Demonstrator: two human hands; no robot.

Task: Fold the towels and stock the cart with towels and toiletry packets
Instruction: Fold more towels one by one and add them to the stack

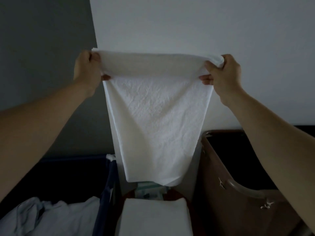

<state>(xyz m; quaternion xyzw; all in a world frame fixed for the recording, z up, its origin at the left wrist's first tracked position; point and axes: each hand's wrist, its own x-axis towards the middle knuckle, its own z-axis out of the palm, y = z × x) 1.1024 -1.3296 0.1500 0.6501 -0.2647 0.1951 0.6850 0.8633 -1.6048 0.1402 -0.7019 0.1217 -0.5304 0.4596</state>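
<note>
Pale wall (187,23) behind; left hand (87,70), right hand (223,74) grip towel (156,116) over folded stack (153,217).

On my feed the towel (153,116) reads plain white, crinkled, with no print. The folded towel (153,217) below it is the same plain white. The packets (150,189) show pale green and white. The bag (105,184) at left is dark navy, and the linen (51,217) in it is pale bluish white. The bin (221,193) at right is brown, black inside. The wall (204,23) is white, and its left panel (42,48) is grey.
</note>
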